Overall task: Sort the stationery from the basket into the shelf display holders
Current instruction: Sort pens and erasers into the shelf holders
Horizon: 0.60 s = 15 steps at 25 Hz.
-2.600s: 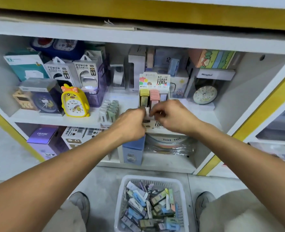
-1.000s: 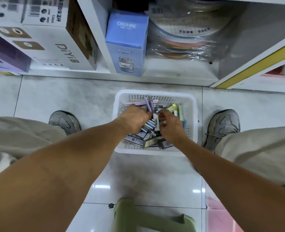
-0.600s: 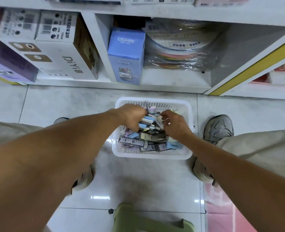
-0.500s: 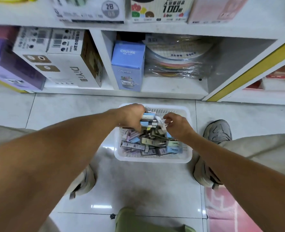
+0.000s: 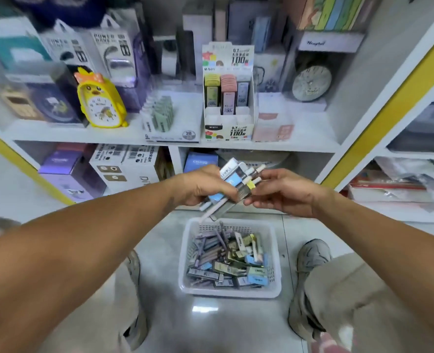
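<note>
Several slim lead cases (image 5: 232, 184) are now held up in front of the shelf, where half a second ago both hands were still down in the basket (image 5: 274, 293). The bundle is clasped by the curled fingers of the left hand (image 5: 205, 186), with the cases fanned out past the fingertips and one pale stick hanging below the knuckles. The right hand (image 5: 284, 193) is brought against the far end of the bundle; its thumb and forefinger appear to pinch one yellow-tipped case (image 5: 250, 185), though the exact contact is blurred.

The basket is left on the floor beneath both hands, and many more cases are still heaped in it, so the sorting is judged to be far from finished. The view has been raised as well: the middle shelf, cut off from sight a moment earlier, is now shown in full.

Above and beyond the fingertips stands the display holder (image 5: 228, 103), with yellow, pink and bluish cases filed in its back rows and its front compartments apparently unfilled. A second holder (image 5: 159, 115) of green cases stands just left of it.

A fresh handful has therefore been lifted, and the next step is judged to be the drawing off of single cases by colour. A loose case could be dropped from so full a grip.
</note>
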Each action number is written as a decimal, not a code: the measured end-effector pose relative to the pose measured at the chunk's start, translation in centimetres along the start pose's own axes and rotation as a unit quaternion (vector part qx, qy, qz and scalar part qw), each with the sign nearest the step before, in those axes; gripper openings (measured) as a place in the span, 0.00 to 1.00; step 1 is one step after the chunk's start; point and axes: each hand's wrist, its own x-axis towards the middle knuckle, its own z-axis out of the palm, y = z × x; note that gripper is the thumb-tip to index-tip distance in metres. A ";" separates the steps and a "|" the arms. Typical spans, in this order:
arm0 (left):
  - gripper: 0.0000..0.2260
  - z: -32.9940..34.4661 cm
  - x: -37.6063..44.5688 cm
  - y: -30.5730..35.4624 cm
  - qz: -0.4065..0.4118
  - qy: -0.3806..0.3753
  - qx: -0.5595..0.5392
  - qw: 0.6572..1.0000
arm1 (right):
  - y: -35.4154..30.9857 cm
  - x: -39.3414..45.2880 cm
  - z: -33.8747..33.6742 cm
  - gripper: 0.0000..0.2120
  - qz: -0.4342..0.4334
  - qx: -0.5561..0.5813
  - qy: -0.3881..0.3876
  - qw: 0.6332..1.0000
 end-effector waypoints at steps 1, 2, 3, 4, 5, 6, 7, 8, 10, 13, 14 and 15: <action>0.18 -0.1 -0.7 1.5 0.013 0.016 -0.037 0.999 | -1.8 -0.7 0.5 0.15 -0.017 0.003 -0.007 1.000; 0.17 -0.3 -1.5 3.0 0.022 0.028 -0.072 0.997 | -3.6 -1.2 1.2 0.15 -0.031 -0.002 -0.004 1.000; 0.17 -0.6 -2.2 4.5 0.027 0.038 -0.103 0.994 | -5.3 -1.7 2.0 0.17 -0.044 -0.012 0.007 0.999; 0.16 -0.9 -2.8 5.9 0.031 0.046 -0.129 0.990 | -6.9 -2.1 2.7 0.18 -0.059 -0.024 0.022 0.998; 0.14 -1.3 -3.3 7.1 0.035 0.053 -0.156 0.986 | -8.4 -2.4 3.3 0.19 -0.079 -0.034 0.037 0.996; 0.10 -1.7 -3.8 8.2 0.039 0.056 -0.186 0.980 | -9.7 -2.5 3.9 0.20 -0.103 -0.042 0.053 0.992; 0.07 -2.2 -4.2 9.1 0.042 0.057 -0.214 0.974 | -10.9 -2.6 4.4 0.21 -0.126 -0.053 0.069 0.988; 0.05 -2.7 -4.5 9.8 0.041 0.061 -0.234 0.970 | -11.9 -2.5 4.8 0.21 -0.146 -0.067 0.084 0.983; 0.03 -4.0 -4.6 10.9 0.032 0.064 -0.268 0.961 | -13.9 -2.0 5.5 0.19 -0.177 -0.095 0.111 0.973; 0.05 -6.0 -4.3 11.9 0.037 0.057 -0.342 0.937 | -16.6 -0.9 6.1 0.16 -0.213 -0.132 0.141 0.958; 0.04 -6.6 -4.1 12.0 0.037 0.070 -0.352 0.933 | -17.2 -0.4 6.1 0.13 -0.225 -0.151 0.148 0.951; 0.04 -7.0 -3.9 12.0 0.036 0.090 -0.354 0.930 | -17.6 -0.1 5.9 0.11 -0.234 -0.166 0.153 0.946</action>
